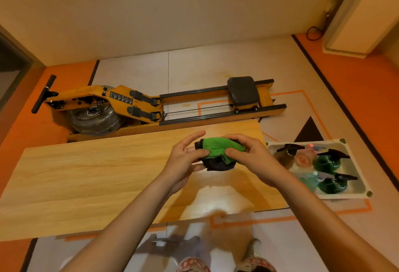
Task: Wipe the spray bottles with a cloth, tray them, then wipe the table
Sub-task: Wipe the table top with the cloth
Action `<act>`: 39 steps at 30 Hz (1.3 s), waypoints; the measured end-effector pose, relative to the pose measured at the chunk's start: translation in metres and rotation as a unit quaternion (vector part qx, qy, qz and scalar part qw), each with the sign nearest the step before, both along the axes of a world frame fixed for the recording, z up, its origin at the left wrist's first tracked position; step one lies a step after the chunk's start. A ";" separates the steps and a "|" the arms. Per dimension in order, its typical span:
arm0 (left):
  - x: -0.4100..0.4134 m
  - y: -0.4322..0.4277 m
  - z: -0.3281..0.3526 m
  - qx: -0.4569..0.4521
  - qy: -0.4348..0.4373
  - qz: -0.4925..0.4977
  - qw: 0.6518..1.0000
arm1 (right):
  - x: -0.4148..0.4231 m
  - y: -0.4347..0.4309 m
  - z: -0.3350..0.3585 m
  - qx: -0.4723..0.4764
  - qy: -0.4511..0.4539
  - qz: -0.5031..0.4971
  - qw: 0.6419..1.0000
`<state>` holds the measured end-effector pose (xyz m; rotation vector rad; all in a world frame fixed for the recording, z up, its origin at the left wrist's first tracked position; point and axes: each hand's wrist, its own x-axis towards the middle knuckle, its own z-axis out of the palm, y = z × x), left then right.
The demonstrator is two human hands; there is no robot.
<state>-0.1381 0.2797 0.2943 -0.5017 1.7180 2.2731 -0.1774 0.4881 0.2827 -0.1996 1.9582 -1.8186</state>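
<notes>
At 6 o'clock, nearest to the camera, are the person's knees in red patterned shorts (194, 265), and two bare forearms reach forward from the lower corners. The left hand (185, 161) and the right hand (252, 159) meet just past the centre, above the long light wooden table (86, 174). Between them is a bunched green and black cloth (218, 149). The grip of the left hand is closed on the cloth at its 9 o'clock side, with the thumb on top and the fingers under it, while the index finger stands free and only a little bent. The grip of the right hand is closed on the cloth at its 3 o'clock side, the fingers curled over the top and the thumb pressing the green fold. I cannot tell if the cloth touches the table.

At 3 o'clock from the hands, just beside the right end of the table, a white rectangular tray (345, 195) lies on the grey floor. In it are spray bottles with black trigger heads: two dark green (327, 161), one brown (285, 157), and some pale ones that are too blurred to count.

At 12 o'clock, behind the table, a yellow wooden rowing machine (138, 103) with a black seat (243, 90) lies along the beige wall.
</notes>
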 end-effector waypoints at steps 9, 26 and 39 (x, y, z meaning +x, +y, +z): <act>0.001 0.022 -0.129 -0.028 -0.097 -0.022 0.995 | 0.018 0.009 -0.119 0.037 -0.084 -0.158 0.983; 0.030 0.036 -0.277 -0.298 -0.072 -0.082 0.948 | 0.052 0.016 -0.274 0.321 -0.027 -0.082 0.943; 0.031 0.034 -0.280 -0.326 -0.070 -0.089 0.939 | 0.053 0.018 -0.267 0.372 -0.015 -0.034 0.928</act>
